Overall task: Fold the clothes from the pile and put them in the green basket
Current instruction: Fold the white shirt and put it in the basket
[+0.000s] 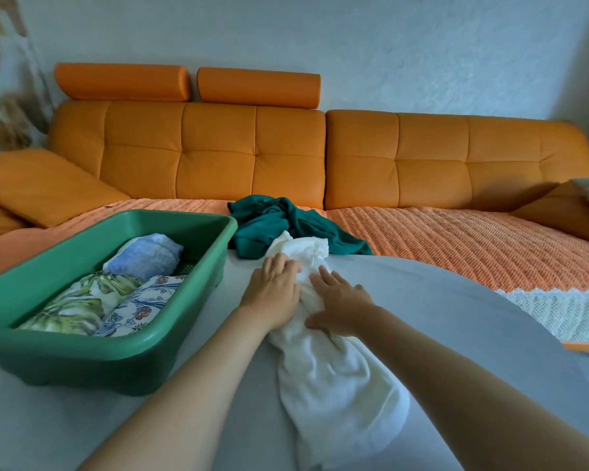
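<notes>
Writing or brand marks are nowhere readable on the cloth or the basket. White knit garment point(323, 362) lies on the grey table point(456, 321), a long soft roll of ribbed, slightly fuzzy fabric whose long axis runs from the table's near edge away toward its far edge, leaning a little to the left as it goes. Its near end is broad and rounded; its far end is crumpled and touches the dark green garment point(279, 222), a loose heap of smooth cloth that sits at the table's far edge and spills onto the sofa point(388, 154).

Left hand point(272, 294) rests palm down on the left side of the roll's middle, fingers curled onto the fabric and pressing it. Right hand point(340, 300) lies flat on the right side, fingers spread and extended, thumb along the near side; neither hand closes around the cloth.

Green basket point(170, 338), a rectangular tub of smooth plastic with a thick rolled rim, stands at the table's left edge, just beside the left forearm. Inside lie three folded pieces: a blue-and-white bundle point(143, 256) toward the far end, a leaf-print piece point(75, 304) and a blue floral piece point(140, 304) side by side nearer. The sofa is orange tufted leather, its seat covered by an orange ribbed throw point(456, 239).
</notes>
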